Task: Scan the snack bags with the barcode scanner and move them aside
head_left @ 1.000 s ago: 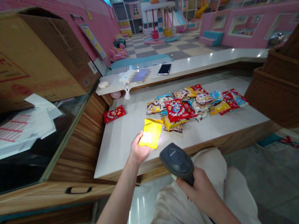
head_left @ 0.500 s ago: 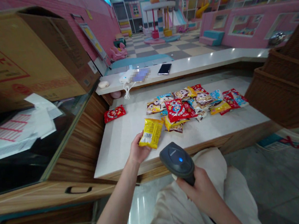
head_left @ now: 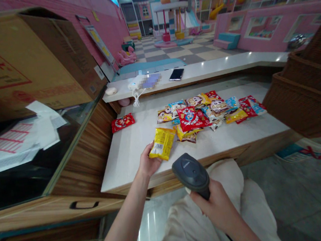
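Observation:
My left hand [head_left: 150, 161] is closed on a yellow snack packet [head_left: 162, 143], its printed back with a barcode facing up, over the front of the white counter [head_left: 135, 150]. Gripped by its handle in my right hand [head_left: 213, 203] is a dark grey barcode scanner [head_left: 191, 175], its head towards the packet and apart from it. Its indicator light is off. Beyond the yellow packet lies a heap of snack packets in red, yellow, blue and white, with a red packet [head_left: 190, 118] on top. A single red packet [head_left: 123, 122] lies apart at the left.
A cardboard box [head_left: 63, 58] and loose papers [head_left: 42, 130] rest on a glass-topped cabinet at the left. A phone [head_left: 176, 74] and a white device with a cable [head_left: 134, 84] lie on the raised ledge. Brown wicker baskets [head_left: 306, 100] stand at the right.
The scanner's blue indicator light has gone out. Both hands, the yellow packet and the heap stay practically where they were.

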`<state>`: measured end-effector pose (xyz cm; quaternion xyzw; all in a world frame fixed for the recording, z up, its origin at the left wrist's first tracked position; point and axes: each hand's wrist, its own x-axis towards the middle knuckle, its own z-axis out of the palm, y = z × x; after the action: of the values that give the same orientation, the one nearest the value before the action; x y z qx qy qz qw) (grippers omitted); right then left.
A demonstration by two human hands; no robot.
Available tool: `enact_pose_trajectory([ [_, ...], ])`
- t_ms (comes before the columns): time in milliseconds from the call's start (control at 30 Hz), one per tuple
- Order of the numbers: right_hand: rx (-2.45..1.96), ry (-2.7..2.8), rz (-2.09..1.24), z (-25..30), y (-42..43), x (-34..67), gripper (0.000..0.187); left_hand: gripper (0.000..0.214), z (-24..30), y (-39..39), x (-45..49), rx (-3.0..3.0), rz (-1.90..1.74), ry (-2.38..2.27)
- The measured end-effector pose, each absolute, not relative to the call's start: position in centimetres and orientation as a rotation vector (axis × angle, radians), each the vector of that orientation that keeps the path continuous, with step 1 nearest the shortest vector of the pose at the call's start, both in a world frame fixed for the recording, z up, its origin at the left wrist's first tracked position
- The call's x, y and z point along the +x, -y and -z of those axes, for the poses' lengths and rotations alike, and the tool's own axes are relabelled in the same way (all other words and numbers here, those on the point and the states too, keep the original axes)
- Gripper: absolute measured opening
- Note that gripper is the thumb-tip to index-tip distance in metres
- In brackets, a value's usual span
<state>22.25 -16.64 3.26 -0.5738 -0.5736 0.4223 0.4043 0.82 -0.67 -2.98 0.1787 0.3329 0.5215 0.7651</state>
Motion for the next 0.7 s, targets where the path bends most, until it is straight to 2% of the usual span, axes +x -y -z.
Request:
enact_pose_trajectory([
  [233, -1.533, 1.388, -1.051, -2.5, 16.8, 24.0, 0.010, 0.028, 0.5, -0.9, 2.0, 0.593, -1.301, -0.910],
  [333, -1.546, 1.335, -1.043, -2.4, 16.8, 24.7, 0.013, 0.038, -2.3, -3.0, 4.5, 1.041, -1.393, -0.933],
  [500, -1.545, 1.283, -1.022, -2.5, 16.9, 25.2, 0.015, 0.050, -6.2, -7.6, 10.6, 1.738, -1.334, -0.881],
  [600, -1.559, 1.272, -1.011, -2.5, 16.9, 25.6, 0.015, 0.054, -6.4, -10.7, 13.8, 1.954, -1.295, -0.895],
  [700, -1.579, 1.275, -1.009, -2.7, 16.9, 26.0, 0.017, 0.063, -5.9, -12.8, 15.5, 2.183, -1.071, -1.081],
])
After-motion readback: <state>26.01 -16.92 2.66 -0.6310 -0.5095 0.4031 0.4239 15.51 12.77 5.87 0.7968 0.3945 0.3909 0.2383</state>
